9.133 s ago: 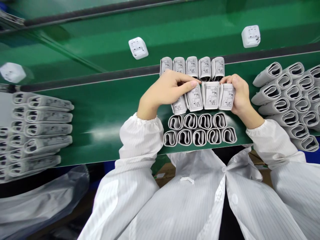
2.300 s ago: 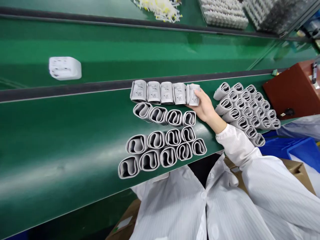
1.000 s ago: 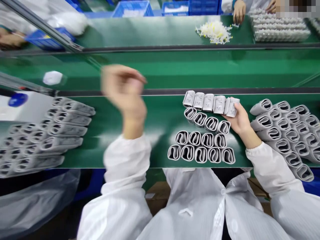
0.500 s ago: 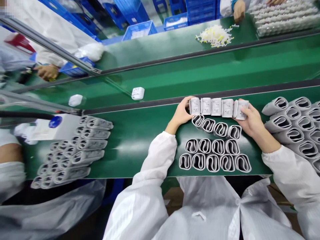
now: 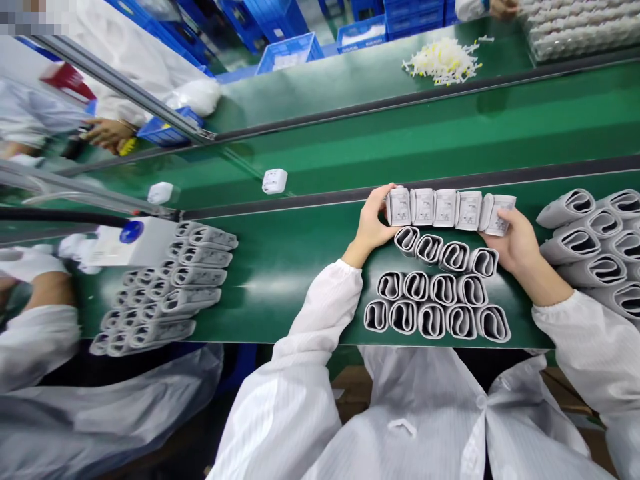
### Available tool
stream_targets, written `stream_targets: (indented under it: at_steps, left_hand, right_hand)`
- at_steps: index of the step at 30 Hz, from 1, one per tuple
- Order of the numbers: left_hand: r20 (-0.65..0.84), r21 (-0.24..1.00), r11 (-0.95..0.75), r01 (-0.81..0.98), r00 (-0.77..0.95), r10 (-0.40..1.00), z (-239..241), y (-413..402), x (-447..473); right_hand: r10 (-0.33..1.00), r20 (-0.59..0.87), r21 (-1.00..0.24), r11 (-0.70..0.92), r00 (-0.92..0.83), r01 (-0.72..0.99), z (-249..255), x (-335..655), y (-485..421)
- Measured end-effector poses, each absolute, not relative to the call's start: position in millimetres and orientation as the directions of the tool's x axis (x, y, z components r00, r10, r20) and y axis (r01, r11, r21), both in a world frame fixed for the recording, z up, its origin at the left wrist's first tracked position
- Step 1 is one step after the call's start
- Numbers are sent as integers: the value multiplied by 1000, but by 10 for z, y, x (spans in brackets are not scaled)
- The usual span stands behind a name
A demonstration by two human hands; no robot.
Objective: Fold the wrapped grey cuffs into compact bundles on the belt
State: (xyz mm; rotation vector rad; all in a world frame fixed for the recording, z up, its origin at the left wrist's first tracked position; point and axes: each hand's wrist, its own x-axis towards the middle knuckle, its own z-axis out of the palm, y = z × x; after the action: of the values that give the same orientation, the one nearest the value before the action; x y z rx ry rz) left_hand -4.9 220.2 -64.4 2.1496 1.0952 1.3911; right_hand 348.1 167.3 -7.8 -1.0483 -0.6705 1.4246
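Many rolled cuffs (image 5: 431,321), green conveyor belt (image 5: 280,260), blue crates (image 5: 289,53)

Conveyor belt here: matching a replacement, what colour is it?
The conveyor belt is glossy green, best in the head view.

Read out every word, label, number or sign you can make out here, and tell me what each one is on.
No word or number can be read.
Folded cuffs between the left hand and right hand: printed diagrams, with print too small to read.
Round blue label on the white box: too blurred to read.
White block: its marks are too small to read.
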Motion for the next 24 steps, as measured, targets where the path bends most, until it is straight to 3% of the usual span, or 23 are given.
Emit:
stream_targets:
  at_steps: [19,24]
  left_hand:
    - [669,605,-710,361,252,699,-600,2189,-41]
    - [644,621,-689,373,259,720,-615,2175,-53]
  right_hand:
    - [973,-215,-838,-143,78,-526,-86,3493,1687]
    - [976,-206,-904,-161,72,-395,-20,3490,1666]
